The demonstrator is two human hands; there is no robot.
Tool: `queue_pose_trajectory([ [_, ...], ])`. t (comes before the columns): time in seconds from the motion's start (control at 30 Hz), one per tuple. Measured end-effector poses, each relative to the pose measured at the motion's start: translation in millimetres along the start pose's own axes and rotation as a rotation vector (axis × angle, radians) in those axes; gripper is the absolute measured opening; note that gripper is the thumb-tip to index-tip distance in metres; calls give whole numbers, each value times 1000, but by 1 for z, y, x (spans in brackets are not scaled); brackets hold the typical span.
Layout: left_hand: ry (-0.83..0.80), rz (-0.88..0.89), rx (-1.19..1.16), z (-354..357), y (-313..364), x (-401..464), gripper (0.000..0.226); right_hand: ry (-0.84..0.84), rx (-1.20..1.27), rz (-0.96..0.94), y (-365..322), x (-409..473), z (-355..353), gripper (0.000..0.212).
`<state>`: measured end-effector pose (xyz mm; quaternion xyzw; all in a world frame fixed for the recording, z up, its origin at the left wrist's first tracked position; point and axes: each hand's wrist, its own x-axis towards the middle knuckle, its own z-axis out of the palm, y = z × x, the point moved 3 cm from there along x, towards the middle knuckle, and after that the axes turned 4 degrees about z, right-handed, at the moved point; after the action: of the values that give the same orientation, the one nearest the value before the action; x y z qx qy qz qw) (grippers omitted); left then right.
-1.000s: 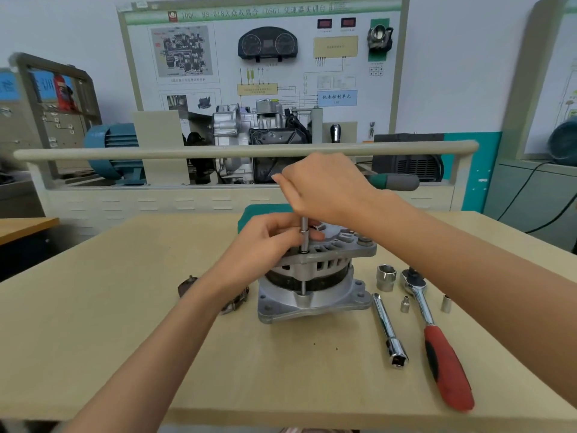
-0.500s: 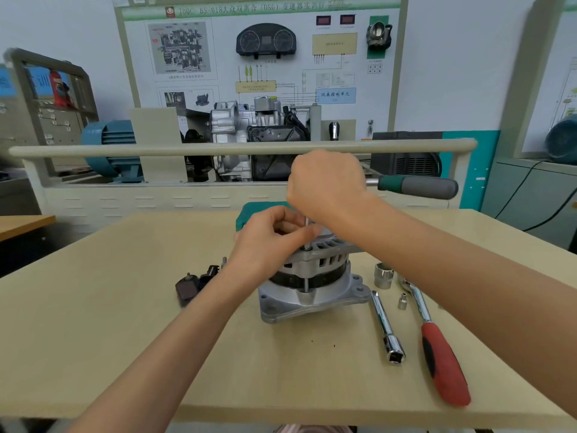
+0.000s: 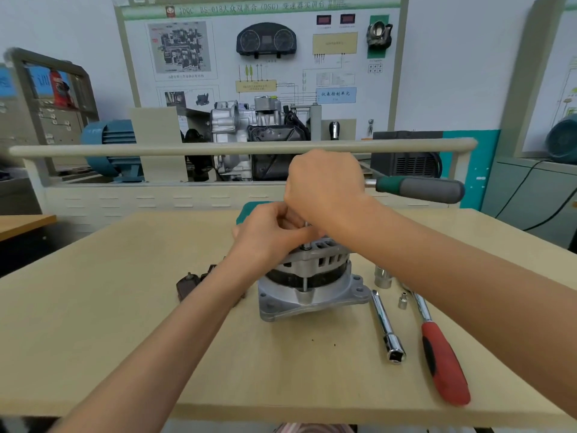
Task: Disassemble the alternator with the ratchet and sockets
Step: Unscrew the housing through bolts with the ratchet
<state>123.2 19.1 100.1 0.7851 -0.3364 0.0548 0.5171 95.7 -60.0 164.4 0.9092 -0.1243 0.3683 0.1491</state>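
Observation:
The silver alternator (image 3: pixel 312 279) stands upright on the table (image 3: pixel 125 354). A long through bolt (image 3: pixel 305 281) runs down its near side. My left hand (image 3: pixel 268 235) pinches the thin socket shaft that stands on top of this bolt, and only a short bit of the shaft shows. Directly above, my right hand (image 3: pixel 324 185) grips the head of a green-handled ratchet (image 3: pixel 418 189). Its handle points right, level with the table. The ratchet's head is hidden under my hand.
Right of the alternator lie a red-handled ratchet (image 3: pixel 443 364), a chrome extension bar (image 3: pixel 385 323), a large socket (image 3: pixel 382 276) and a small socket (image 3: pixel 402 300). A dark removed part (image 3: pixel 190 284) sits to the left. A teal object (image 3: pixel 249 209) lies behind my hands. A rail crosses behind the table.
The green ratchet handle has swung out to the right and shows more of its length. My two hands have closed together, covering most of the socket shaft.

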Motion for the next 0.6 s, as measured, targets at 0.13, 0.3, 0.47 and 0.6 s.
queue_pose_trajectory([
  [0.13,-178,47,-76,-6,0,-6,18,157,105,-166,3,-4,2,35],
  [0.3,-242,74,-175,-9,1,-5,10,199,424,-322,9,-11,-1,37],
  [0.47,-10,66,-79,-1,0,-1,13,40,5,-49,3,3,4,36],
  [0.6,8,61,10,-1,0,-1,21,104,17,-104,6,2,5,38],
])
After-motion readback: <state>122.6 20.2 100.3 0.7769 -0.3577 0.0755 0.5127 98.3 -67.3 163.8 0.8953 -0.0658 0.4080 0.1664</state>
